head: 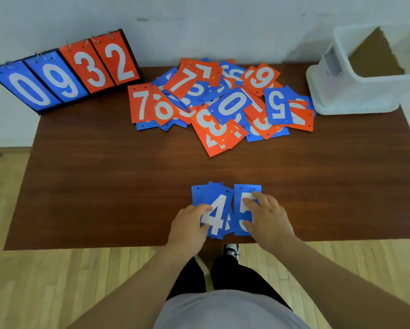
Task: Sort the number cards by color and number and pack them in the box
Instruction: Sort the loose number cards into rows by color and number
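Note:
A small stack of blue cards topped by a 4 [217, 210] lies near the table's front edge, with a blue 5 card [243, 207] right beside it. My left hand [189, 224] holds the left side of the 4 stack, thumb curled over its face. My right hand [268, 217] rests on the 5 card with fingers spread flat. A mixed heap of red and blue number cards [223, 103] lies at the back middle of the table. The white box [355, 91] stands at the back right, tipped, its open mouth showing a brown inside.
A flip scoreboard [64, 72] showing blue 0 9 and red 3 2 leans at the table's back left corner. The brown wooden table [104, 186] stands on a light wood floor. My legs and a shoe show below the front edge.

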`<state>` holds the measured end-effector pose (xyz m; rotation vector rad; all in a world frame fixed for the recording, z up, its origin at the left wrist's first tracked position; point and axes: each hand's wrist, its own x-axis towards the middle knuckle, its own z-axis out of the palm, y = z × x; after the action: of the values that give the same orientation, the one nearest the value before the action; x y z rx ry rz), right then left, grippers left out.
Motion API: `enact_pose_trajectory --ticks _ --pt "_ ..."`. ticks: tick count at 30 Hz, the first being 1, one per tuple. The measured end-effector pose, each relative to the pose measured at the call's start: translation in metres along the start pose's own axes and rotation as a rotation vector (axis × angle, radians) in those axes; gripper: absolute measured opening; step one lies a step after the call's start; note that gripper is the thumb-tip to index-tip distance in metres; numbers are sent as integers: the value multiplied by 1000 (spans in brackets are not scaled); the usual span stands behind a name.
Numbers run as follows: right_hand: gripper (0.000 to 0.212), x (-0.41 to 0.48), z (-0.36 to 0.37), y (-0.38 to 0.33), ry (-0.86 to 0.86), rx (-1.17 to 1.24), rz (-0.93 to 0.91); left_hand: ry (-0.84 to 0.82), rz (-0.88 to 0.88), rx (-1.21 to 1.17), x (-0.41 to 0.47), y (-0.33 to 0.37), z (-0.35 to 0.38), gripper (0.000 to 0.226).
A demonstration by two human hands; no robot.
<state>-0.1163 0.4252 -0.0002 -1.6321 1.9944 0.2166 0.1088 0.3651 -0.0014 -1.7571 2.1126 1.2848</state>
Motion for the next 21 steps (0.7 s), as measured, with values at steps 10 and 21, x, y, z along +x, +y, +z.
enact_pose_trajectory --ticks 10,21 --pt "69 4 0 32 30 -8 -41 144 -210 276 8 52 45 99" --pt "70 3 -4 43 -10 23 -62 156 -277 213 11 55 38 97"
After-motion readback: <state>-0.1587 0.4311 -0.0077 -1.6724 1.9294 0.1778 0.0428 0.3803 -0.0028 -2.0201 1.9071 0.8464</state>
